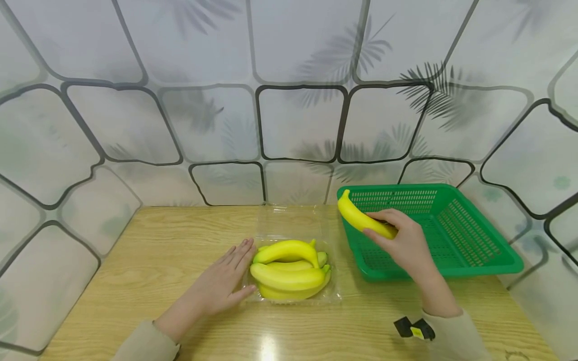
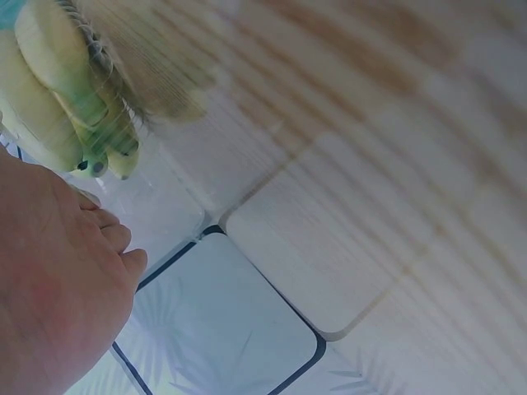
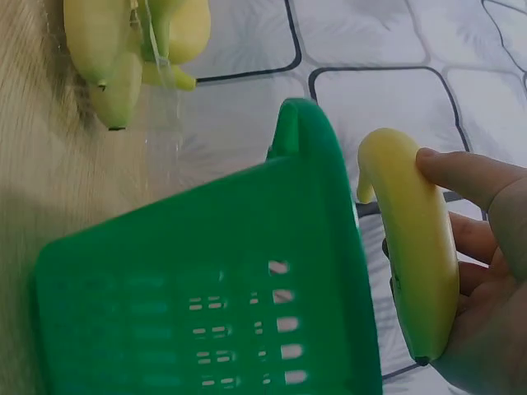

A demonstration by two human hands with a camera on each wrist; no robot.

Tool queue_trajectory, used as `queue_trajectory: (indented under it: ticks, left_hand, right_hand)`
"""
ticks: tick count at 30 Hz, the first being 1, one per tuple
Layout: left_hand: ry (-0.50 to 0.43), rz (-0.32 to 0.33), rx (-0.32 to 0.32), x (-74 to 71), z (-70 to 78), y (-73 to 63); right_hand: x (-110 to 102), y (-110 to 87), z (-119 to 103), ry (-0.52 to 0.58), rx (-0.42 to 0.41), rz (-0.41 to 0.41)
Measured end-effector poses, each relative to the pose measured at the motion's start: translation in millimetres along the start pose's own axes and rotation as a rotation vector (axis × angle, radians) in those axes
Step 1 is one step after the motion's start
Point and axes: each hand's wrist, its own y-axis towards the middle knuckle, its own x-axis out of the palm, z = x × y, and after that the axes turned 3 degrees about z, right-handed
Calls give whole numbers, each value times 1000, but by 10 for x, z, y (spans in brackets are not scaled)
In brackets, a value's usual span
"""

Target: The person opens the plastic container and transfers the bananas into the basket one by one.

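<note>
My right hand grips a yellow banana over the left part of a green plastic basket. In the right wrist view, thumb and fingers hold the banana from either side, beside the basket's rim. Several more bananas lie heaped in a clear plastic box, its lid folded back toward the wall. Against the left side of this box, my left hand rests with its fingers straight. The left wrist view shows that hand near the bananas.
The wooden table meets a wall with a stone and leaf pattern right behind the box and basket. A black and yellow tag is at the right sleeve.
</note>
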Motion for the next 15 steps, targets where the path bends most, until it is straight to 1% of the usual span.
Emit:
queue_trajectory:
  ticks: [8,15]
  left_hand:
    - [0,15,4,-13,8,-3]
    - [2,18,9,-10,3,-2]
  right_hand:
    - [-69,-72,138,-13,51,0]
    - [-121,-141,276,-48,89,-28]
